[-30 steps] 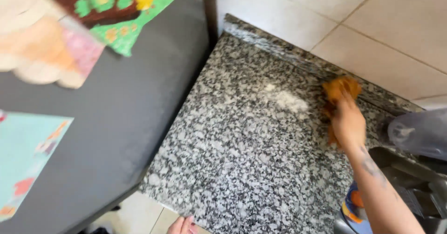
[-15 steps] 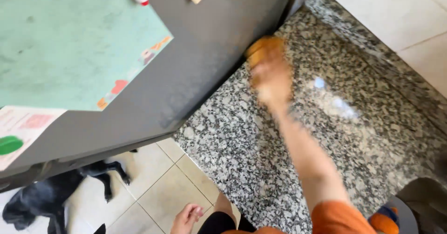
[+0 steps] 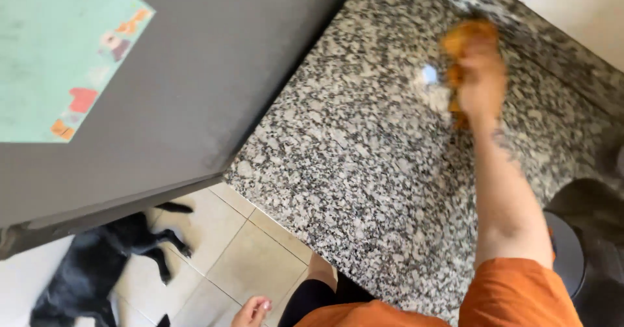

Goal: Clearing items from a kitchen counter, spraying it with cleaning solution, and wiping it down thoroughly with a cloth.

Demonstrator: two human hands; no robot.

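— Looking down at the granite counter [image 3: 364, 171], what does the right hand [image 3: 481, 80] do?

— It presses on an orange cloth [image 3: 465, 38] that lies flat on the counter, near the counter's far edge where the pale wall [image 3: 572, 8] begins. The fingers are curled over the cloth and grip it, but the hand is blurred, so I cannot tell each finger apart. A small bright wet spot [image 3: 429, 75] is on the counter just beside the cloth.

— And the left hand [image 3: 253, 312]?

— It hangs below the near edge of the counter, over the tiled floor [image 3: 253, 255]. It holds nothing; the fingers are loosely bent.

— What else is around the counter?

— A dark grey fridge side [image 3: 214, 86] stands against the counter's left edge, with a light green paper [image 3: 58, 47] stuck on it. A black dog [image 3: 104, 268] lies on the floor, below the fridge and well apart from the counter. The person wears an orange sleeve [image 3: 520, 294].
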